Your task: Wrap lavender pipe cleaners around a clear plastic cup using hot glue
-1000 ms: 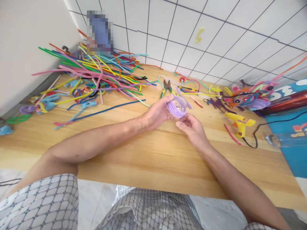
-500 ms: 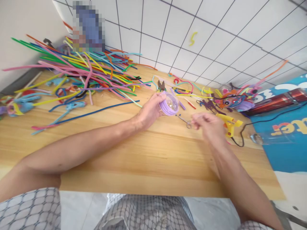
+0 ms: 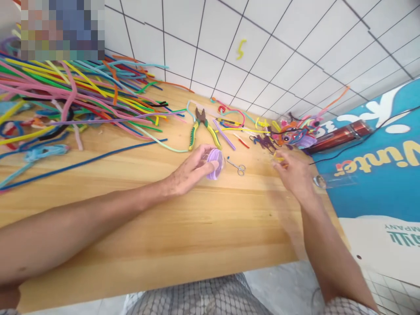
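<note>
My left hand (image 3: 192, 170) is closed around a clear round cup wrapped in purple pipe cleaner (image 3: 215, 164), its thumb across the side. To the right, my right hand (image 3: 295, 175) grips a yellow glue gun (image 3: 280, 158), mostly hidden behind the fingers; a black cord trails from it to the right. Between the hands lie small scissors (image 3: 238, 167). Pliers with green and yellow handles (image 3: 202, 124) rest just beyond my left hand, jaws pointing away. A short purple stem (image 3: 224, 134) lies beside them.
Many coloured pipe cleaners (image 3: 95, 103) are heaped at the left. Against the tiled wall (image 3: 216, 39), a colourful pipe-cleaner figure (image 3: 292, 135) stands near a shiny red cylinder (image 3: 339, 136). A clear container (image 3: 323, 180) lies by the blue printed sheet (image 3: 370, 183).
My right hand has reached the glue gun and closed on it. My left hand has tilted the purple-wrapped cup and brought it nearer. The view has swung right.
</note>
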`<action>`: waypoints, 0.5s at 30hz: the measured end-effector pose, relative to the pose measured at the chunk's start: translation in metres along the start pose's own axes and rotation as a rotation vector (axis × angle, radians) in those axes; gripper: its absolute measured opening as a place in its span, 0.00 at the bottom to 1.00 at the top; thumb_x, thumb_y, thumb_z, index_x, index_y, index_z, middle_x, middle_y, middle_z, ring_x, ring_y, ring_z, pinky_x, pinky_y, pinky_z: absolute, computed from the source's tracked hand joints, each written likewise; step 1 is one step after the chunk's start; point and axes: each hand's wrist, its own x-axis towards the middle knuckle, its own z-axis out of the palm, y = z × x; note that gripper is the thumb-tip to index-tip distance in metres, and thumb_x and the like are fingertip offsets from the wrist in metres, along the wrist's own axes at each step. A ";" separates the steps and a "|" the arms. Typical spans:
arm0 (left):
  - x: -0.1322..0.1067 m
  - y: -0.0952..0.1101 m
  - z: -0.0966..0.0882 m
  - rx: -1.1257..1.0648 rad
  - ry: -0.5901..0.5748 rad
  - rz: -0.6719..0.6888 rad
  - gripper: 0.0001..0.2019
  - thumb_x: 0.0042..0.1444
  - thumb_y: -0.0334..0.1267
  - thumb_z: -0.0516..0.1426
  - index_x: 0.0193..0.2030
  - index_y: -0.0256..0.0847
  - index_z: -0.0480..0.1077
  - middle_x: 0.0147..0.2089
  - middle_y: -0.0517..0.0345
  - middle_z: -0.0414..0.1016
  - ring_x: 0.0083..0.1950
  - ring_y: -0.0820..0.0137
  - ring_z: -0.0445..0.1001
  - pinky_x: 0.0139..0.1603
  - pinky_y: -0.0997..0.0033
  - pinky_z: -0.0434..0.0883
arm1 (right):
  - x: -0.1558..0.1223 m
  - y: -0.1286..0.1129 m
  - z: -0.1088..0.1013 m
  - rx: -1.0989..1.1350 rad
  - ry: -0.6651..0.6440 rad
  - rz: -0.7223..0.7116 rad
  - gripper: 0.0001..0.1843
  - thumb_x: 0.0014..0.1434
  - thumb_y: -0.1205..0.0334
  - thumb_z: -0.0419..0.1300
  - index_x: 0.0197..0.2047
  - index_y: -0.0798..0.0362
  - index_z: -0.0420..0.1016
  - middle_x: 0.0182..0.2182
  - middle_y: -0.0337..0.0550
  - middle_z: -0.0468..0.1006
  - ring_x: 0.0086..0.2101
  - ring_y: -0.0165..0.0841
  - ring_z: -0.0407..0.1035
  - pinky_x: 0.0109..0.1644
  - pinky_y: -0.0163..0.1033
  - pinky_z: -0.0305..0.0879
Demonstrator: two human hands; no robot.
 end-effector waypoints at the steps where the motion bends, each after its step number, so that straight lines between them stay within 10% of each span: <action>1: -0.001 0.001 0.000 0.014 -0.012 -0.001 0.23 0.68 0.53 0.63 0.63 0.45 0.69 0.59 0.52 0.79 0.59 0.59 0.77 0.62 0.60 0.72 | -0.005 0.001 0.011 -0.045 0.029 0.024 0.24 0.56 0.36 0.73 0.47 0.45 0.88 0.41 0.49 0.89 0.37 0.51 0.81 0.51 0.66 0.79; 5: 0.000 0.001 0.000 0.058 -0.024 0.004 0.24 0.67 0.53 0.64 0.63 0.45 0.69 0.60 0.50 0.79 0.61 0.58 0.76 0.65 0.57 0.71 | -0.034 0.003 -0.003 -0.063 0.246 0.207 0.25 0.68 0.35 0.62 0.43 0.47 0.88 0.33 0.46 0.86 0.31 0.42 0.76 0.38 0.51 0.75; 9: 0.000 -0.002 -0.002 0.101 -0.021 0.001 0.24 0.68 0.56 0.62 0.64 0.46 0.70 0.60 0.51 0.79 0.62 0.57 0.76 0.66 0.57 0.71 | -0.051 0.016 -0.048 0.276 0.185 0.300 0.23 0.62 0.33 0.70 0.30 0.43 0.79 0.24 0.42 0.77 0.23 0.38 0.66 0.25 0.46 0.62; 15: 0.000 -0.003 -0.003 0.120 -0.029 0.018 0.25 0.69 0.57 0.62 0.65 0.47 0.69 0.58 0.51 0.80 0.61 0.58 0.78 0.66 0.56 0.74 | -0.046 0.070 -0.048 0.118 0.360 0.358 0.21 0.58 0.35 0.71 0.35 0.44 0.78 0.28 0.42 0.79 0.28 0.41 0.71 0.32 0.49 0.71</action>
